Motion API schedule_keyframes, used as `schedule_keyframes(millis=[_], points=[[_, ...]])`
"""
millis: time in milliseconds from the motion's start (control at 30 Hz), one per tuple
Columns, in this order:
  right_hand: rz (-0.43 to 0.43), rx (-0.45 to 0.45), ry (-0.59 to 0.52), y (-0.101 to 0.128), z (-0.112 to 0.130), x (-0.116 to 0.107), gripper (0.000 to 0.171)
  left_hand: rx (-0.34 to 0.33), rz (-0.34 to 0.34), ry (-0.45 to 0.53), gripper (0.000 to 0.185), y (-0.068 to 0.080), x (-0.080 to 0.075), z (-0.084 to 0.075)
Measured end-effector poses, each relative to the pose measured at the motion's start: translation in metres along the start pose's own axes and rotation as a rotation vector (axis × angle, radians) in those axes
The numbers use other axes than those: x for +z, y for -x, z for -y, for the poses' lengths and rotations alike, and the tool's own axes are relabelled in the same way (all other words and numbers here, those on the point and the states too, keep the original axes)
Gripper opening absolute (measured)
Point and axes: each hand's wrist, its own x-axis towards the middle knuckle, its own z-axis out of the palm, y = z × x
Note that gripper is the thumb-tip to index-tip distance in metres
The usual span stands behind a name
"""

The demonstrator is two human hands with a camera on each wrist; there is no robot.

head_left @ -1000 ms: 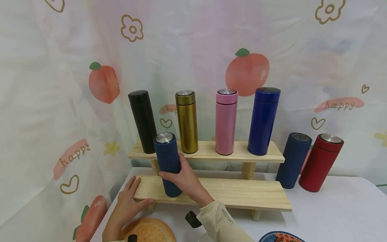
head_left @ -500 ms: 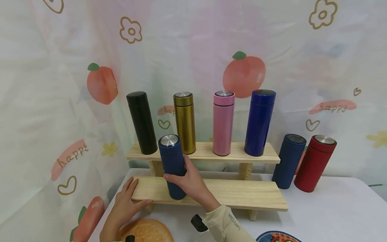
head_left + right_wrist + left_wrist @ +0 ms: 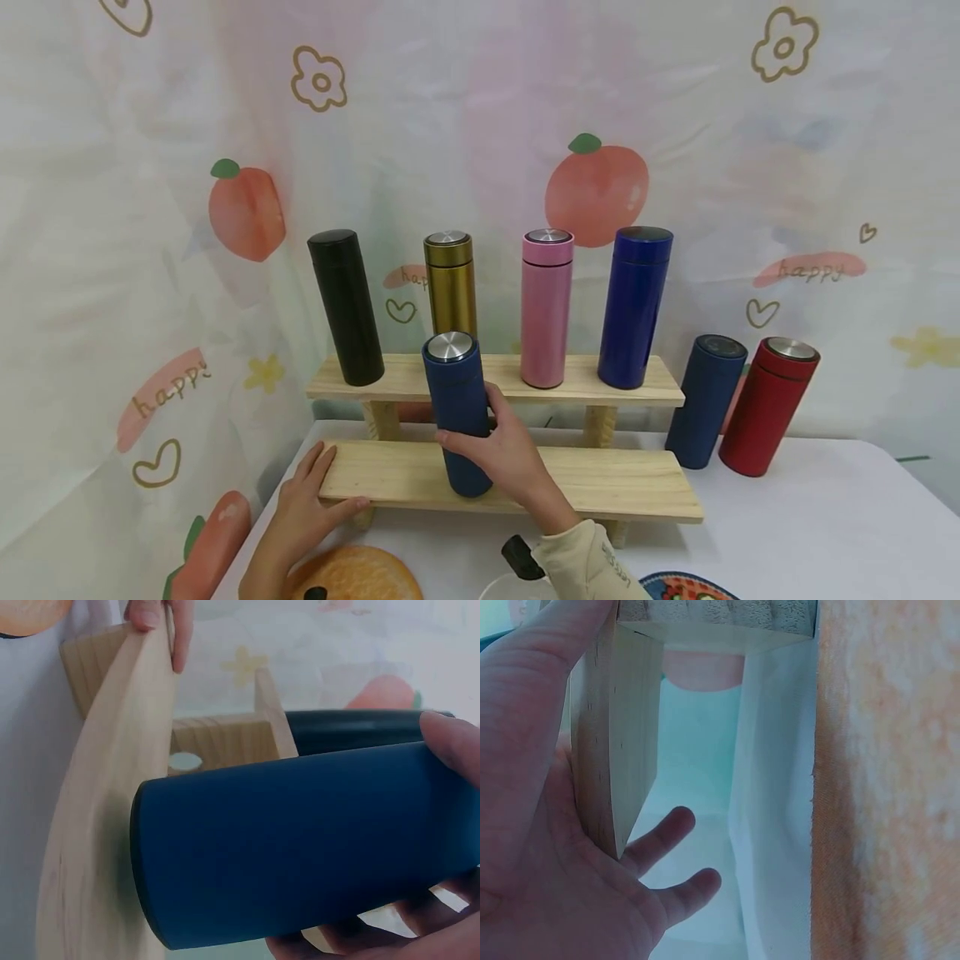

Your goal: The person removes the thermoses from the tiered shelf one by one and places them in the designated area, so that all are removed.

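Observation:
My right hand (image 3: 517, 458) grips a navy blue thermos bottle (image 3: 459, 408) with a silver-topped lid, thumb on one side and fingers round the other. The bottle stands nearly upright, its base right at the lower board of a two-step wooden shelf (image 3: 615, 483). In the right wrist view the bottle (image 3: 300, 844) fills the middle, base towards the board (image 3: 112, 847). My left hand (image 3: 303, 508) holds the left end of that lower board; the left wrist view shows the board (image 3: 619, 750) between thumb and fingers, two fingers (image 3: 697, 889) reaching out underneath.
The upper board (image 3: 408, 375) carries black (image 3: 347, 312), gold (image 3: 452, 292), pink (image 3: 546, 317) and royal blue (image 3: 635, 308) bottles. Another navy bottle (image 3: 705, 408) and a red bottle (image 3: 768, 408) stand right of the shelf. A round orange-brown item (image 3: 360, 575) and a patterned dish (image 3: 686, 588) lie in front.
My right hand has carried the navy bottle rightwards along the lower board, so it now overlaps the gold bottle. My left hand keeps its hold on the board's end. The head view has shifted slightly.

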Motion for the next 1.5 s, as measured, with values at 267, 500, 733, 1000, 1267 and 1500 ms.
schedule_keyframes(millis=[267,500,733,1000,1267,1500], points=[[-0.058,0.001,-0.007,0.011,0.002,-0.024,0.093,0.029,-0.021,0.003,0.106,0.003,0.0,0.0],[-0.097,0.022,-0.009,0.021,0.005,-0.043,0.095,0.037,-0.012,-0.015,0.105,0.002,0.0,-0.002],[-0.107,0.046,-0.049,0.033,0.015,-0.059,0.092,0.046,-0.019,-0.008,0.104,0.002,0.0,-0.002],[-0.122,0.067,-0.024,0.043,0.023,-0.079,0.084,0.061,-0.029,-0.008,0.104,0.002,0.0,0.0],[-0.156,0.08,0.042,0.053,0.023,-0.103,0.088,0.088,-0.062,-0.011,0.103,0.002,0.002,0.002],[-0.172,0.092,0.113,0.06,0.02,-0.123,0.09,0.034,-0.005,-0.002,0.105,0.002,-0.001,-0.001]])
